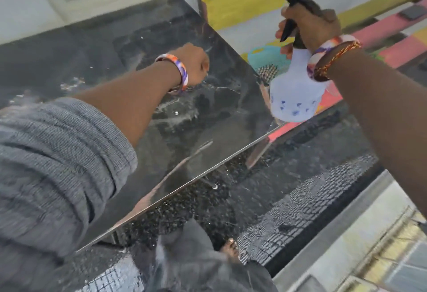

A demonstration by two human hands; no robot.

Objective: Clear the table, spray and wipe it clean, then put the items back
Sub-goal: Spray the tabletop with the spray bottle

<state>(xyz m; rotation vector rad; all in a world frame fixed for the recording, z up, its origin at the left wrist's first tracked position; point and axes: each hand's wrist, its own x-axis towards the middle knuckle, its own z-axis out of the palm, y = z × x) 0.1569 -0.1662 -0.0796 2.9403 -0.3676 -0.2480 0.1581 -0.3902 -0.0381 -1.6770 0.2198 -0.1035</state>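
While right hand (309, 26) grips spray bottle (295, 93); left hand (195, 65) fisted.

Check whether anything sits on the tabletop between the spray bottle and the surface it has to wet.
Nothing visible does. The right hand holds the spray bottle just past the table's right edge. The dark marble tabletop carries only wet streaks and droplets. The left hand, fisted, hovers or rests over the middle and could catch some spray.

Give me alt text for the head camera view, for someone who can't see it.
A person's right hand grips a pale spray bottle beside a wet, dark marble-look table. Their left hand, fingers curled, is over the tabletop; whether it holds anything is hidden.
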